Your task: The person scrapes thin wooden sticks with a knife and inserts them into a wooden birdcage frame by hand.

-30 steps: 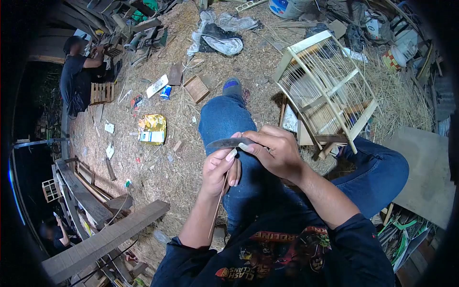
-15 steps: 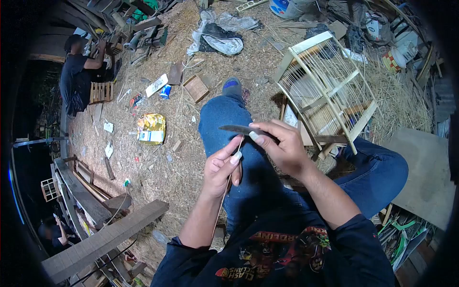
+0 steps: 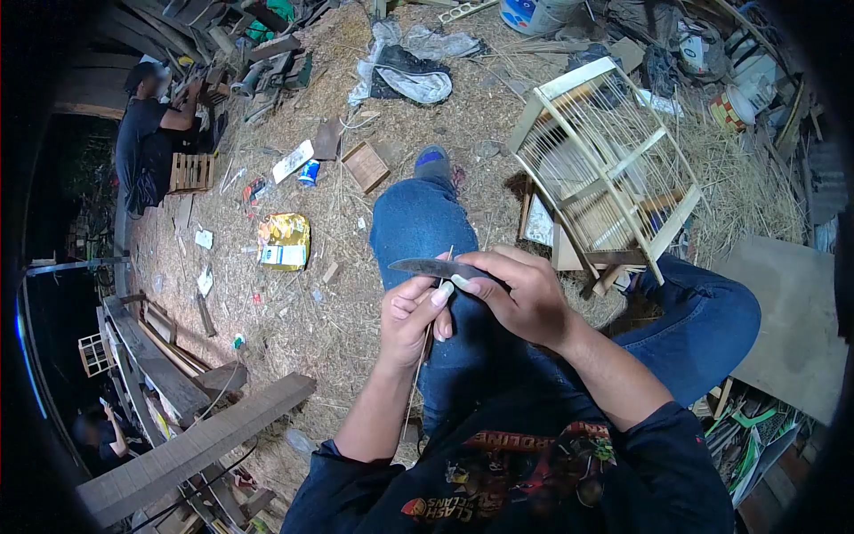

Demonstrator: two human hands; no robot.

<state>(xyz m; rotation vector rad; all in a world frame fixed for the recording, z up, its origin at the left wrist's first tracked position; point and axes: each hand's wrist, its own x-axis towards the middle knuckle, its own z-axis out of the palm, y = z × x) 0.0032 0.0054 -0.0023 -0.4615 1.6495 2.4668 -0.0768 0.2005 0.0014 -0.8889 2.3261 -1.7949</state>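
My right hand [image 3: 520, 294] grips a knife, its dark blade [image 3: 422, 266] pointing left above my knee. My left hand [image 3: 414, 316] pinches a thin wooden stick [image 3: 414, 388] between thumb and fingers. The stick runs from near my left forearm up past the fingertips, where its tip crosses the blade. Both hands nearly touch over my thigh. The knife's handle is hidden inside my right hand. To the right of my hands stands a wood-and-wire birdcage [image 3: 614, 169], tilted on the ground.
Straw and shavings cover the ground. A gold packet [image 3: 284, 240], a small wooden box [image 3: 365, 165] and a blue can [image 3: 309, 172] lie left of my leg. A wooden beam [image 3: 205, 445] juts in at lower left. One person [image 3: 151, 133] works at upper left; another [image 3: 107, 436] is at lower left.
The knife has moved left and slightly down, with my right hand closer to my left. More of the stick's tip now shows above the blade.
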